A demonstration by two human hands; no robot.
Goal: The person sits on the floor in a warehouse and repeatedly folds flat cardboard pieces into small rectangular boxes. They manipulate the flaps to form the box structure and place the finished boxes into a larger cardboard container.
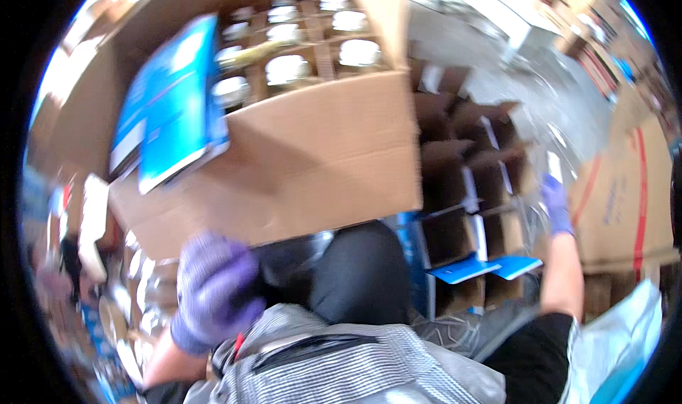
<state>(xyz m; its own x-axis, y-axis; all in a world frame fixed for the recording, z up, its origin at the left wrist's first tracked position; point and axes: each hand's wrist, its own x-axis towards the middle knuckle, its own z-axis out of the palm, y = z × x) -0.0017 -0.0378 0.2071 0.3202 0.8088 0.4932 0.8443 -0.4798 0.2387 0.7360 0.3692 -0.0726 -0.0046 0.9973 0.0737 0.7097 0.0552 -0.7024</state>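
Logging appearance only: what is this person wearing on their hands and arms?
The left hand and right hand both wear purple gloves that end around the wrist. Black sleeves cover the upper arms, leaving the forearms bare. Blur hides the gloves' finer details.

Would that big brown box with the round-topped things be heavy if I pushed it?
Probably heavy, since the brown box holds many containers. They might rattle, but probably wouldn't tip far, because cardboard dividers separate them.

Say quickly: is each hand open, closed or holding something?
Left hand: looks curled, but too blurred to tell.
Right hand: also blurred; cannot tell open or closed.
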